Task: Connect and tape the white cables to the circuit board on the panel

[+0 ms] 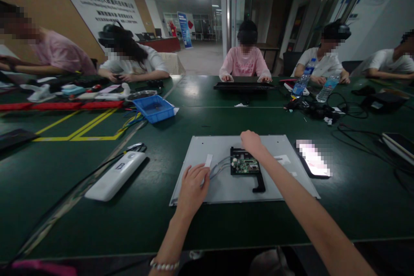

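Left hand [194,183] is loosely open over the panel [223,194]. Right hand [252,141] curls beside the circuit board [245,165], grip indeterminable.

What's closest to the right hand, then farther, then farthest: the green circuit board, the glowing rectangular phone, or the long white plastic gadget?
Head view, from the right hand:
1. Green circuit board: just below.
2. Glowing phone: to the right.
3. White gadget: far left.

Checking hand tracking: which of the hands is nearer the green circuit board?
Right. The right hand is just beyond the green circuit board; the left hand is farther off, to its left, by the grey cables.
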A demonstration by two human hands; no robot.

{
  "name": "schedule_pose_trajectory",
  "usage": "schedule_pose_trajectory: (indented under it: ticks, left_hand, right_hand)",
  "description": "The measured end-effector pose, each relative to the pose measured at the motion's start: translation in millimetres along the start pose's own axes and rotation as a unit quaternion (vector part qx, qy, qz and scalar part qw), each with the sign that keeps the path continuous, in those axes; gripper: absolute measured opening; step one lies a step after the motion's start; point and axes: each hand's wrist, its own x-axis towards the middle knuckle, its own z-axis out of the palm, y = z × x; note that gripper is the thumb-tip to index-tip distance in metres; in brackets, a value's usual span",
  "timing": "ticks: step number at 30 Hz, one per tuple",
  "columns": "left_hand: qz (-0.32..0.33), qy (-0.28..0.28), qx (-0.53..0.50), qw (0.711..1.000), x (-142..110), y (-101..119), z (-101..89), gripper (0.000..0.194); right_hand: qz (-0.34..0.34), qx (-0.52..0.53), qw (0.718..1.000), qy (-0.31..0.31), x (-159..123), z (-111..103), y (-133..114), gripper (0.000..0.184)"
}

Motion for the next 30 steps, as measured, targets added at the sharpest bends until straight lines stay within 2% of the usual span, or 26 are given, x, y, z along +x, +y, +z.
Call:
schedule_pose_trajectory:
  ticks: [6,10,16,21,24,28,30]
  left_hand:
    - [-0.002,-0.008,-0.004,1.000,-1,1,-0.6,0.022]
    - [-0.004,-0.019,-0.002,1.000,0,0,0.7,0.022]
    - [-0.007,-0.025,-0.002,1.000,-1,-2,3.4,0.022]
    - [-0.008,-0.024,-0.006,1.000,-1,-1,1.9,0.022]
    - [0.004,-0.024,-0.015,1.000,0,-1,1.8,0.022]
    - [0.024,-0.019,-0.032,0.999,1,-1,3.9,0.025]
    - [0.028,-0.033,-0.033,0.999,2,-1,5.1,0.028]
  right_hand:
    - [-0.003,0.095,0.995,0.031,-2,-9,59,0.025]
    - [-0.003,0.147,0.988,0.056,-10,-4,90,0.024]
    - [-0.010,0.177,0.981,0.077,-16,17,99,0.023]
    - [-0.013,0.166,0.981,0.100,-30,15,106,0.031]
    - [-0.025,0.153,0.985,0.077,-49,5,114,0.032]
    - [-0.033,0.121,0.992,-0.017,-79,-3,122,0.032]
    - [-0.031,0.110,0.993,-0.042,-90,-3,123,0.032]
